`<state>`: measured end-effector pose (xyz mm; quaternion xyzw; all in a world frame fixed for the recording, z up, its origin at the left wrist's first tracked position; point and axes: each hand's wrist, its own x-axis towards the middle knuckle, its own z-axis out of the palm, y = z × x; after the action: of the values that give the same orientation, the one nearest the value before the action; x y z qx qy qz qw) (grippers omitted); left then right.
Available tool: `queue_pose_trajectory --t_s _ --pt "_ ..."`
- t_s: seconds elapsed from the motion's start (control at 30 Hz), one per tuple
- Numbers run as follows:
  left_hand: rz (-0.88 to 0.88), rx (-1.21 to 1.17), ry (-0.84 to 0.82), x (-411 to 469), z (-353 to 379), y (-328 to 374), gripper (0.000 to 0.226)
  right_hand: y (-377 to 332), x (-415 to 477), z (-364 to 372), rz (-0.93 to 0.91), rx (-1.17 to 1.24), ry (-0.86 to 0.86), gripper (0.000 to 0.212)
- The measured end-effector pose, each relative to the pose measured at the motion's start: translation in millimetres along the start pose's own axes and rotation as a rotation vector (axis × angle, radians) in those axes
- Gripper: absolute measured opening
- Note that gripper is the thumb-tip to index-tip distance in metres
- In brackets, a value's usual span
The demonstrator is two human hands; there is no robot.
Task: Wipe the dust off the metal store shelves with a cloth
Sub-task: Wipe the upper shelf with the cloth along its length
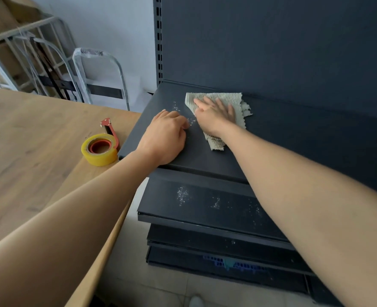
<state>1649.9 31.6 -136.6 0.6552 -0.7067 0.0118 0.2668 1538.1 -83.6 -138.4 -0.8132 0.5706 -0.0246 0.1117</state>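
A dark metal shelf unit stands in front of me. On its top shelf lies a beige ribbed cloth, and my right hand presses flat on it with fingers spread. My left hand rests on the same shelf near its left front corner, fingers curled, holding nothing. White dust specks lie between the two hands. The second shelf below carries more white specks. Two lower shelves show beneath it.
A wooden table sits to the left, touching the shelf's side. On it stands a yellow tape roll in a red dispenser. Plastic-wrapped metal frames lean against the white wall behind. Tiled floor below.
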Motion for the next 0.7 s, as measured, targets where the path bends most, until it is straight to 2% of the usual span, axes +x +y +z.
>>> queue_pose_trajectory --t_s 0.13,0.3,0.5,0.6,0.7 --pt "-0.004 -0.023 0.055 -7.2 -5.2 2.5 0.027 3.3 -30.7 2.5 -0.009 0.011 0.012 0.050" --pt "0.036 -0.026 0.045 -19.0 -8.7 -0.2 0.025 2.7 -63.9 5.8 -0.023 0.029 0.007 0.049" --pt "-0.110 0.040 0.047 -23.0 -22.3 -27.0 0.029 -6.1 -71.7 8.1 0.011 0.026 0.008 0.050" --pt "-0.200 0.052 -0.018 -16.0 -24.6 -37.3 0.030 -8.1 -65.1 8.4 0.023 0.007 0.005 0.051" --pt "-0.217 0.041 -0.076 -11.7 -20.9 -37.8 0.030 -12.6 -52.4 9.0 0.023 -0.010 0.010 0.051"
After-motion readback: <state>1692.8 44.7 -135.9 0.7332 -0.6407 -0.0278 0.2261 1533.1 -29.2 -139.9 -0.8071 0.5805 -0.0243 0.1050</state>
